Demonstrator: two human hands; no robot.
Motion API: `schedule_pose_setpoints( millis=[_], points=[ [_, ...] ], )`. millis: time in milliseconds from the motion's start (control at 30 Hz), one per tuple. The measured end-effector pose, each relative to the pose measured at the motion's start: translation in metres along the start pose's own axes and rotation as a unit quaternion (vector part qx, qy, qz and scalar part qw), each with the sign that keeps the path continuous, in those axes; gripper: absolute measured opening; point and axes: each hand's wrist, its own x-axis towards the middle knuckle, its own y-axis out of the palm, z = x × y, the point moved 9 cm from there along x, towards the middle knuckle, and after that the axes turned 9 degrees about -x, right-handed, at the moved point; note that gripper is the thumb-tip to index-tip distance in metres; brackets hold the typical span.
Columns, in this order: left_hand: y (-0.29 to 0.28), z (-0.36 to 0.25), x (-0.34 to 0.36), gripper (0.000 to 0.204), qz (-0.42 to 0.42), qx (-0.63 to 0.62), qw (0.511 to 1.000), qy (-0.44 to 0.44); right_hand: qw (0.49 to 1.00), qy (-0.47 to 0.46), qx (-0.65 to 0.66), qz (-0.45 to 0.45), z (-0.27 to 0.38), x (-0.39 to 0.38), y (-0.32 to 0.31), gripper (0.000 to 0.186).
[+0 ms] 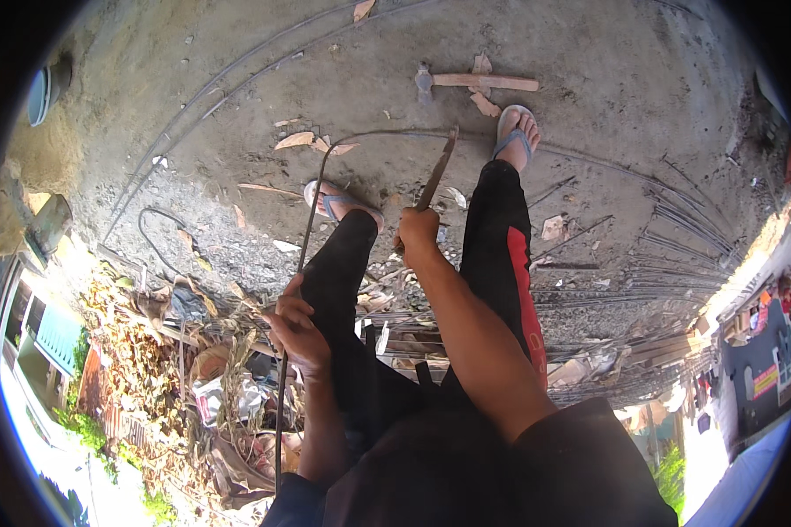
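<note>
My right hand (419,230) is closed around a long, dark, rusty metal bar tool (437,176), whose far end meets a bent steel rod (378,133) on the ground. My left hand (299,329) loosely grips the upright length of that same rod, which bends near my left foot (343,204) and runs right along the ground past my right foot (514,136). A hammer (492,82) with a wooden handle lies beyond the rod, on dry leaves.
Long rods (233,68) lie on the dirt ground (589,79) at upper left, with bundles of rods (677,220) at right. Dry leaves and debris (123,351) fill the lower left. A blue container (42,97) stands at the left edge.
</note>
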Motion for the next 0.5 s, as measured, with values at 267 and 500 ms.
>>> schedule_pose_setpoints(
  millis=[267, 500],
  points=[
    [-0.011, -0.006, 0.009, 0.067, 0.039, -0.013, 0.999, -0.006, 0.998, -0.053, -0.032, -0.011, 0.005, -0.001, -0.003, 0.02],
    [-0.027, 0.002, 0.006, 0.071, 0.015, 0.009, 1.0, -0.01, 0.994, -0.059, -0.085, 0.042, -0.006, 0.014, -0.035, 0.021]
  ],
)
